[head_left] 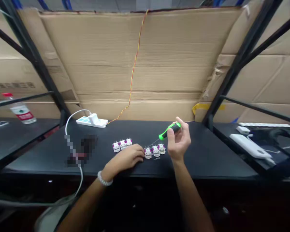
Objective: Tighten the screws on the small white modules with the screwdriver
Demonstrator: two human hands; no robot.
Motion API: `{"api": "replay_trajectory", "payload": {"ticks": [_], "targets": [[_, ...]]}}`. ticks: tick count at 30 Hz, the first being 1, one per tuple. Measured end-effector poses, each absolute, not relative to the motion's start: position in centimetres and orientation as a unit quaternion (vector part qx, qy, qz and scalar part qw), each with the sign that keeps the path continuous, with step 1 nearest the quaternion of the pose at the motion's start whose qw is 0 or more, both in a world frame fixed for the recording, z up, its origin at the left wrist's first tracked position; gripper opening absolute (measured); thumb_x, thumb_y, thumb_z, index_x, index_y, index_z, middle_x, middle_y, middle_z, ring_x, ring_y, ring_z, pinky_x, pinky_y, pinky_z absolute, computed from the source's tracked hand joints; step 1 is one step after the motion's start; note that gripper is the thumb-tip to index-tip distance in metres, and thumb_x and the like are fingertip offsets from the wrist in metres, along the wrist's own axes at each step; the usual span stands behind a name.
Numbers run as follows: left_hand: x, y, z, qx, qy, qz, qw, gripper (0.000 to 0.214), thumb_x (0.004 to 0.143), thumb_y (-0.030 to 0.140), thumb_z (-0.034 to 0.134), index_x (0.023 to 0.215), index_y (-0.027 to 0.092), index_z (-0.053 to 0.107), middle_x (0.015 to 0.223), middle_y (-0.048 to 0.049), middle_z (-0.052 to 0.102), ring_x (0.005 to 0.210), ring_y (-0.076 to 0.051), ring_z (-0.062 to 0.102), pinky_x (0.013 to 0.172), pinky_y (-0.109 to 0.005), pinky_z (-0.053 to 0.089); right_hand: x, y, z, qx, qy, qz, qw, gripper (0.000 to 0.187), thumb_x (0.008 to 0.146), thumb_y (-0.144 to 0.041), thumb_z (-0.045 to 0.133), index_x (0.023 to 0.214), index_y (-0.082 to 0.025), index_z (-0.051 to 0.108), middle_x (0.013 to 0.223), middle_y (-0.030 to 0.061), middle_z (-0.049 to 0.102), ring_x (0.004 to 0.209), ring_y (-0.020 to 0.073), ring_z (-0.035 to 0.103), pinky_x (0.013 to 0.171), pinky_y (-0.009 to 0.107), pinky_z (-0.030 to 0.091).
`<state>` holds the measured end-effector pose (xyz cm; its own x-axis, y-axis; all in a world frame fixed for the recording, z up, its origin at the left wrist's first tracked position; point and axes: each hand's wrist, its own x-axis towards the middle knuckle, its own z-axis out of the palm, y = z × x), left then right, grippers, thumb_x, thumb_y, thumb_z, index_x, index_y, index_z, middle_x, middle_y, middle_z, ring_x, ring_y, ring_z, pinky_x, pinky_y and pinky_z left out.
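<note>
My right hand (180,141) is closed around the green-and-black handle of a screwdriver (169,130). The thin shaft slants down to the left, and its tip is at the top edge of a small white-and-purple module (148,153). Against the left side of that module rest the curled fingers of my left hand (130,157); its thumb is mostly hidden. Two similar modules (155,150) stand in a row just right of it, with small thin metal pieces (157,158) in front. Beyond my left hand, three more modules (122,144) form another row.
A white power strip (102,123) with a plugged-in adapter sits at the back left. Its white cable (66,124) runs down over the front edge of the black table (207,161). Cardboard (171,64) walls the back; dark metal posts (228,77) flank both sides.
</note>
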<state>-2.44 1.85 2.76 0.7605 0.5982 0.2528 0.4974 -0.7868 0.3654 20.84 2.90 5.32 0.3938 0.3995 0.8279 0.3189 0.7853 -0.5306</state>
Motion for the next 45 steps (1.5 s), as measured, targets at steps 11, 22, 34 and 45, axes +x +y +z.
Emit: {"api": "replay_trajectory", "payload": {"ticks": [11,22,34,45], "targets": [[-2.3,1.6,2.7,0.91,0.321,0.202,0.17,0.013,0.103,0.017,0.066,0.113,0.023,0.069,0.127,-0.0065,0.063,0.112,-0.024,0.068,0.103,-0.036,0.056,20.8,2.8,5.4,-0.317,-0.543,0.037,0.777,0.041,0.099,-0.034,0.068,0.138,-0.024,0.066,0.115,0.0086,0.062,0.092,0.0197,0.067,0.082,0.039,0.063],[-1.8,0.7,2.6,0.917,0.323,0.196,0.129,0.037,0.101,0.021,0.073,0.137,0.029,0.066,0.155,-0.0093,0.057,0.142,-0.031,0.059,0.123,-0.048,0.049,20.8,2.9,5.4,-0.321,-0.544,0.035,0.774,0.041,0.099,-0.036,0.068,0.138,-0.024,0.066,0.116,0.0084,0.062,0.092,0.0197,0.068,0.081,0.038,0.064],[-1.5,0.7,2.4,0.91,0.345,0.194,0.121,0.034,0.101,0.014,0.07,0.132,0.026,0.067,0.146,-0.0098,0.061,0.134,-0.029,0.063,0.118,-0.045,0.053,21.0,3.1,5.2,-0.321,-0.517,0.022,0.793,0.041,0.097,-0.034,0.071,0.137,-0.023,0.067,0.118,0.0085,0.064,0.098,0.021,0.068,0.087,0.039,0.062],[-0.8,0.5,1.9,0.926,0.337,0.154,0.078,0.046,0.105,0.027,0.069,0.15,0.031,0.062,0.163,-0.0093,0.057,0.154,-0.033,0.049,0.129,-0.059,0.04,21.0,3.0,5.4,-0.333,-0.489,-0.018,0.806,0.041,0.097,-0.037,0.07,0.134,-0.021,0.066,0.116,0.0091,0.063,0.101,0.0237,0.071,0.089,0.043,0.063]]}}
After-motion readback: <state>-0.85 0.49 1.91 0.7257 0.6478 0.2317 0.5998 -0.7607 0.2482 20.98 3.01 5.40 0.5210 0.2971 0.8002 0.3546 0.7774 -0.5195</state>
